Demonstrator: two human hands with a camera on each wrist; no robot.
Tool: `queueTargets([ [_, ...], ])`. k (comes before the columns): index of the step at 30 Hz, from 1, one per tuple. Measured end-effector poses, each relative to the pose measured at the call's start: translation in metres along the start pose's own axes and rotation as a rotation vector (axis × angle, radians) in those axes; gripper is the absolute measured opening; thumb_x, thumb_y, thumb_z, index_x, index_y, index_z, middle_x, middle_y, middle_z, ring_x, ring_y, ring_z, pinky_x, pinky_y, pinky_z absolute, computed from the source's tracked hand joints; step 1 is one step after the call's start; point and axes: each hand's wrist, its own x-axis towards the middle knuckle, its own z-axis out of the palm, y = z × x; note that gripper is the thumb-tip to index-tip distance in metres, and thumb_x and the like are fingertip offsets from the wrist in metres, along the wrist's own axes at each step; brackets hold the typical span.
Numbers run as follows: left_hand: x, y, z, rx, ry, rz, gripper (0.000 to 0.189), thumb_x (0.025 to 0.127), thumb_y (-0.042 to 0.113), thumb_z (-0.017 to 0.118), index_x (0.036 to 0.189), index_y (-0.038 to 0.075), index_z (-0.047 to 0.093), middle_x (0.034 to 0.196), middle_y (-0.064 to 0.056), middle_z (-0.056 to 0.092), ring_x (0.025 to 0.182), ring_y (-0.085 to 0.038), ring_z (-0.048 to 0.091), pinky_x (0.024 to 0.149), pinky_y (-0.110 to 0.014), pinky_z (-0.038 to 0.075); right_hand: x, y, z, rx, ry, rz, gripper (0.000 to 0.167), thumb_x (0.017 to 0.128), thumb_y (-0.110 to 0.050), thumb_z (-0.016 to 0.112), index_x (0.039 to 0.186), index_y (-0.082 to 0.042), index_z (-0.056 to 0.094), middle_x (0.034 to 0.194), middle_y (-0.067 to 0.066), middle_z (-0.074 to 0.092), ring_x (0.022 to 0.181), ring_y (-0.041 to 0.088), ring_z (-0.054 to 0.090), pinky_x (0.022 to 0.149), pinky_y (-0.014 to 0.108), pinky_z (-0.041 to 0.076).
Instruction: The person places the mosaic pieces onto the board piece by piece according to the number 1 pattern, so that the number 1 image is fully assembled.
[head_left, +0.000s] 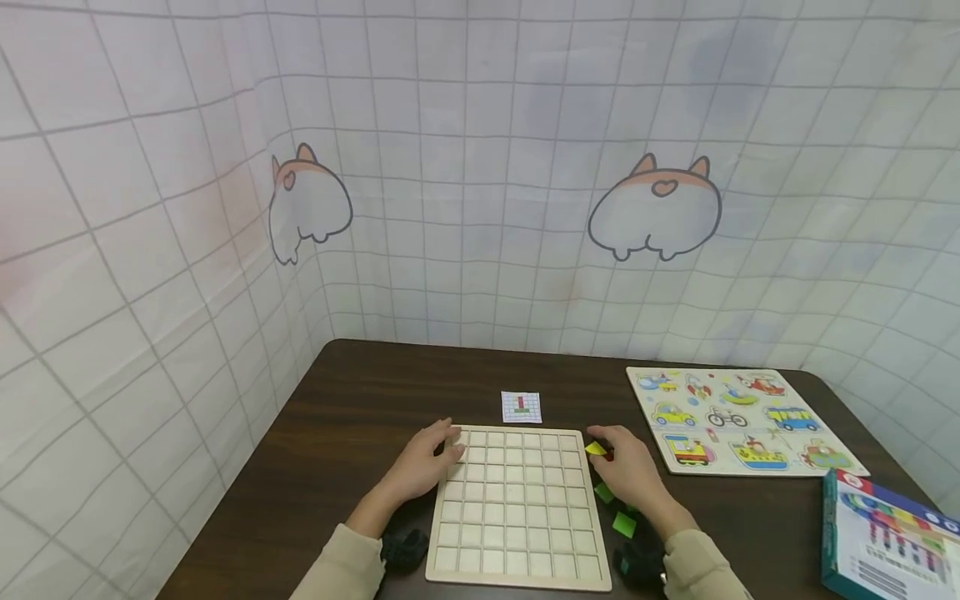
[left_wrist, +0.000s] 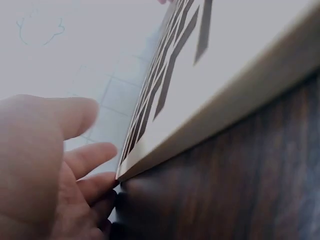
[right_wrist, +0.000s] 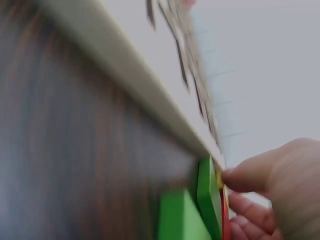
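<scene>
A pale wooden grid board [head_left: 513,492] lies flat on the dark table. My left hand [head_left: 418,465] rests at its upper left edge, thumb and fingers apart; in the left wrist view, fingertips [left_wrist: 105,182] touch the board's corner. On the other side, my right hand [head_left: 630,471] pinches a yellow block [head_left: 596,448] beside the board's upper right edge. Its thumb [right_wrist: 242,175] lies against that block in the right wrist view, and the other fingers are partly hidden. A red block [head_left: 609,456] shows under the hand. Green blocks [head_left: 624,524] lie close to the board and the right wrist.
Behind the board lies a small printed card [head_left: 521,407] with a red and green figure on a grid. A vehicle picture puzzle [head_left: 738,421] lies at the back right, and a colourful box [head_left: 892,537] at the front right. Patterned curtains [head_left: 480,250] surround the table [head_left: 300,467].
</scene>
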Motion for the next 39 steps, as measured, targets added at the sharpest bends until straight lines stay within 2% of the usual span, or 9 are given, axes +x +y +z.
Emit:
queueTargets([
  [4,-0.001,-0.004,0.004,0.064,-0.004,0.021,0.047,0.099,0.034,0.055,0.137,0.006,0.057,0.155,-0.017,0.034,0.144,-0.039,0.025,0.113,-0.064,0.021,-0.004,0.007,0.009,-0.002,0.053,0.019,0.036,0.086,-0.004,0.066,0.123,-0.004,0.067,0.120,0.015,0.060,0.079,0.020,0.054,0.064,0.032,0.044],
  [9,0.000,-0.004,0.005,0.095,0.016,0.041,0.044,0.099,0.032,0.056,0.134,0.006,0.059,0.154,-0.017,0.036,0.145,-0.037,0.026,0.115,-0.062,0.017,-0.002,0.007,0.011,-0.004,0.099,0.009,0.034,0.085,-0.002,0.066,0.119,-0.004,0.069,0.115,0.013,0.061,0.078,0.019,0.053,0.064,0.032,0.044],
  [15,0.000,-0.002,0.002,0.092,0.020,0.031,0.040,0.099,0.028,0.055,0.134,0.007,0.060,0.155,-0.015,0.035,0.145,-0.035,0.025,0.116,-0.061,0.017,0.000,0.002,0.009,-0.034,0.107,-0.030,0.028,0.087,-0.003,0.066,0.115,-0.003,0.071,0.107,0.011,0.062,0.073,0.017,0.054,0.061,0.030,0.044],
  [21,-0.001,-0.002,0.003,0.089,0.009,0.032,0.040,0.099,0.027,0.055,0.134,0.008,0.060,0.154,-0.015,0.036,0.145,-0.036,0.025,0.114,-0.062,0.021,-0.001,0.004,0.007,-0.091,0.087,0.016,0.026,0.089,-0.013,0.070,0.113,-0.004,0.073,0.099,0.008,0.061,0.074,0.016,0.053,0.063,0.031,0.045],
  [27,-0.002,-0.001,0.002,0.089,0.002,0.032,0.042,0.099,0.029,0.055,0.135,0.007,0.059,0.155,-0.015,0.035,0.145,-0.036,0.024,0.114,-0.062,0.021,0.000,0.002,-0.001,-0.115,0.079,0.068,0.027,0.088,-0.020,0.073,0.108,-0.002,0.073,0.086,0.006,0.060,0.069,0.017,0.051,0.059,0.031,0.042],
  [32,-0.002,0.000,0.002,0.090,0.006,0.015,0.042,0.099,0.029,0.055,0.135,0.008,0.059,0.155,-0.014,0.034,0.146,-0.035,0.024,0.115,-0.061,0.019,0.003,0.000,-0.011,-0.089,0.018,0.106,0.027,0.088,-0.012,0.066,0.110,0.003,0.072,0.092,0.012,0.068,0.069,0.018,0.055,0.056,0.029,0.044],
  [35,-0.002,0.001,0.002,0.093,0.008,0.015,0.041,0.099,0.029,0.055,0.135,0.009,0.059,0.155,-0.014,0.034,0.146,-0.035,0.024,0.115,-0.061,0.020,0.005,0.001,-0.015,-0.084,-0.013,0.113,0.025,0.087,-0.006,0.062,0.108,0.003,0.073,0.097,0.017,0.071,0.073,0.022,0.059,0.058,0.034,0.049],
  [39,-0.002,0.000,0.001,0.104,0.002,0.020,0.041,0.099,0.030,0.055,0.135,0.009,0.059,0.155,-0.014,0.034,0.146,-0.034,0.024,0.114,-0.061,0.020,0.006,0.002,-0.016,-0.087,-0.022,0.127,0.018,0.087,-0.009,0.067,0.101,-0.001,0.075,0.093,0.013,0.071,0.077,0.022,0.061,0.065,0.038,0.053],
])
